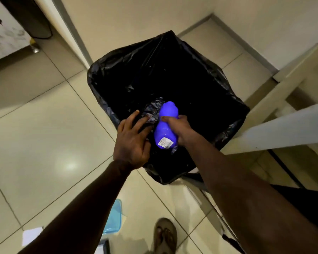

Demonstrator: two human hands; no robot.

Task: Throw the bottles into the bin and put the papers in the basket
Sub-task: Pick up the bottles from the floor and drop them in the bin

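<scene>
The bottle step is in hand: a purple bottle (166, 125), clamped in the right hand (180, 129) over the black-lined bin (200, 85) while the spread left hand (132, 138) presses the near rim, needs only release.

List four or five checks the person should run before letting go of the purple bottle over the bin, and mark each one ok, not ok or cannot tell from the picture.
1. Purple bottle gripped firmly: ok, the right hand wraps its waist.
2. Bottle over the bin opening, not the floor: ok, it sits inside the near rim.
3. Black liner held clear of the drop: ok, the left hand rests on the near edge with fingers spread.
4. Bottle cap on: ok, a purple top shows.
5. Room in the bin: cannot tell, the inside is too dark.
6. Papers put away: not ok, a sheet lies on the floor.
</scene>
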